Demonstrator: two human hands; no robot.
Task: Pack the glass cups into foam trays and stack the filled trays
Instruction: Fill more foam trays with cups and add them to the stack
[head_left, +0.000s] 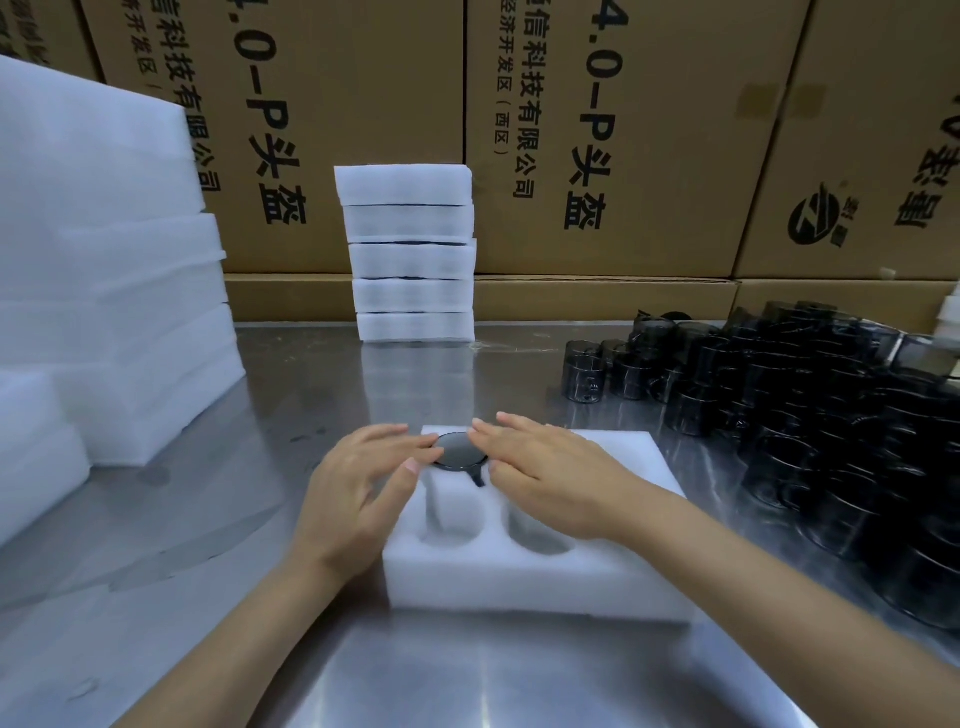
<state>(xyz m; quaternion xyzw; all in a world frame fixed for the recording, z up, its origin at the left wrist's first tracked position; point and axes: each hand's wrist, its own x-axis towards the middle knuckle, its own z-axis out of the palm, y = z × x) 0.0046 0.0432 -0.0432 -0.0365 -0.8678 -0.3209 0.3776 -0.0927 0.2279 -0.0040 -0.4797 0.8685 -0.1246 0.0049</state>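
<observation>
A white foam tray (540, 577) lies on the steel table in front of me, with two empty round pockets on its near side. A dark glass cup (457, 452) sits in the far left pocket, its rim just above the foam. My left hand (358, 488) has straight fingers touching the cup's left edge. My right hand (550, 467) lies flat over the far right part of the tray, fingertips on the cup's right rim; what is under that palm is hidden. A stack of several filled trays (413, 254) stands at the back.
Many loose dark glass cups (810, 410) crowd the right side of the steel table (291, 395). Piles of empty foam trays (104, 270) rise on the left. Cardboard boxes (597, 130) wall off the back.
</observation>
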